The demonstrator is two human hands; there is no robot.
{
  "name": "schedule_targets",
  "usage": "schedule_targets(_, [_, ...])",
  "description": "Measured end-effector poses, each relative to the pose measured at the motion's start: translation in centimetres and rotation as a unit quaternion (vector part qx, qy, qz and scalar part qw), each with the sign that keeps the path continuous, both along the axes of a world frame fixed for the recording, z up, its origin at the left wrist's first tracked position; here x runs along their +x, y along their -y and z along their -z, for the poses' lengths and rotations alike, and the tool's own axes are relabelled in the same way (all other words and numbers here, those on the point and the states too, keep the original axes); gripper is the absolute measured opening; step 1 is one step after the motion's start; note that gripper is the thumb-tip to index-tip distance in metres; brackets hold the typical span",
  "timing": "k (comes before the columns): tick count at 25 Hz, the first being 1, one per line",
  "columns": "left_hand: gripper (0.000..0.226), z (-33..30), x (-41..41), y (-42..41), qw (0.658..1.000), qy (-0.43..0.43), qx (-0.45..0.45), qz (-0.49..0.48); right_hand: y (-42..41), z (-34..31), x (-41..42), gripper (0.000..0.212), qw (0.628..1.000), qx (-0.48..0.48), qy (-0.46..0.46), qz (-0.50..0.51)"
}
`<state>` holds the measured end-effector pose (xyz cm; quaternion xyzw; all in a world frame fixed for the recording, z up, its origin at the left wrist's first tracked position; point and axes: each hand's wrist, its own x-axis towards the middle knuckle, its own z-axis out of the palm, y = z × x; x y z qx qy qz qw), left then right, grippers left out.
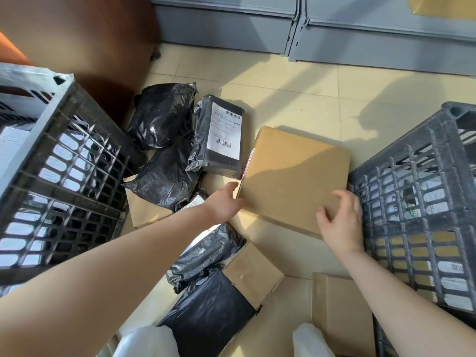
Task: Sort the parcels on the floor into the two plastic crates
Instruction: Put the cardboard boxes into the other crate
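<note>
A large flat cardboard box sits tilted at the floor's middle, between two dark plastic crates. My left hand grips its near-left edge, fingers under the corner. My right hand rests on its near-right corner, fingers curled over the edge. The left crate holds white-labelled parcels; the right crate holds labelled packages and brown boxes. Black plastic mailers lie to the left, and one black parcel with a white shipping label lies beside the box.
More black mailers and small cardboard boxes lie near my knees. Another flat box lies at lower right. A brown wooden cabinet stands behind the left crate; grey shelving bases line the far wall.
</note>
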<state>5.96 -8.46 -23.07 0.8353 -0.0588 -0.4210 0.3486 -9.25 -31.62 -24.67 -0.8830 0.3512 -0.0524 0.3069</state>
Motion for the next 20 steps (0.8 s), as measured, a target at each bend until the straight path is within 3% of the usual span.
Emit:
schedule_targets(3, [0.069,0.1,-0.4,0.4,0.999,-0.031,-0.012,-0.005,0.6,0.3,-0.7,0.070,0.979,0.141,-0.050,0.142])
schedule_targets(7, [0.076,0.1,-0.5,0.1,0.999,-0.043,-0.028,-0.017,0.6,0.1,-0.8,0.071,0.931,0.306,-0.046,0.192])
schedule_targets(14, [0.066,-2.1,-0.1,-0.5,0.990,0.003,-0.104,-0.093,1.2,-2.9,0.7,0.083,0.900,0.367,0.048,0.229])
schedule_targets(17, [0.063,-4.3,0.1,-0.8,0.985,0.021,-0.142,-0.094,1.5,-5.0,1.5,0.043,0.891,0.378,0.096,0.232])
schedule_targets(20, [0.047,-6.8,0.2,-1.3,0.978,0.030,-0.180,-0.105,1.0,-7.2,2.0,0.029,0.893,0.368,0.091,0.241])
